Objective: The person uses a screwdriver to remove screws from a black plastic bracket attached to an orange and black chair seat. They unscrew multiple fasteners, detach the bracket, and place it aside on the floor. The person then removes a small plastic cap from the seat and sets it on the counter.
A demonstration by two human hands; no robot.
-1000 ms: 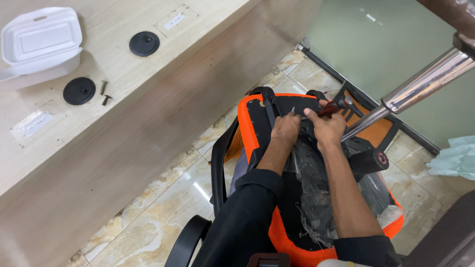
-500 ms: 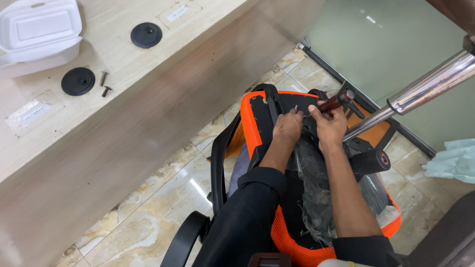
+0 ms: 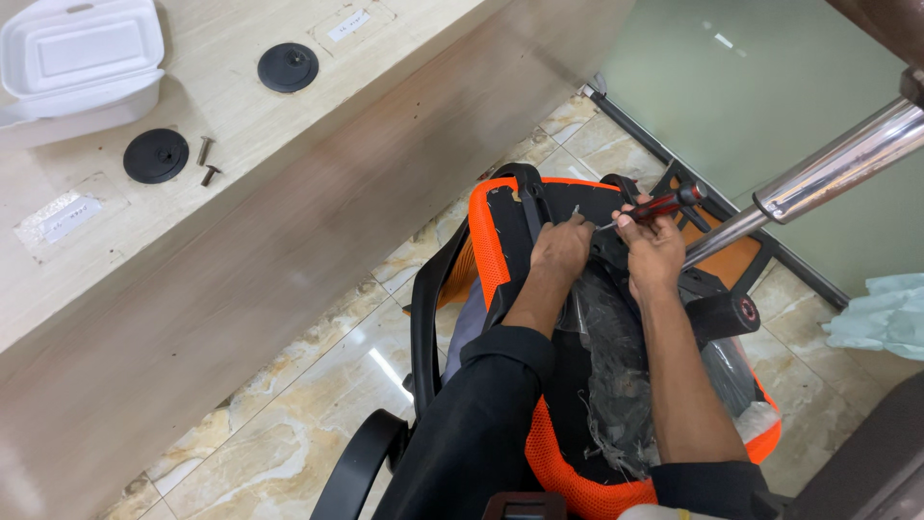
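The right hand [image 3: 654, 252] is gripping a light, stiff screwdriver [image 3: 653, 206] by its handle while the left hand [image 3: 561, 248] is pinching a small screw [image 3: 576, 212] on the chair [image 3: 500, 231].

On the pale wooden counter [image 3: 404, 144], far left: a white foam clamshell box [image 3: 77, 58], lid shut. Just below it, a black round disc [image 3: 155, 156] with two dark screws [image 3: 205, 162] lying beside it. A second black disc [image 3: 288, 67] sits farther along, well apart from the first. Two clear taped-down labels [image 3: 60, 216] lie flat on the counter top. Floor: glossy beige marble tile [image 3: 289, 385]. Right side: a green frosted glass panel [image 3: 731, 96], with crumpled pale blue cloth [image 3: 885, 318] at the edge.
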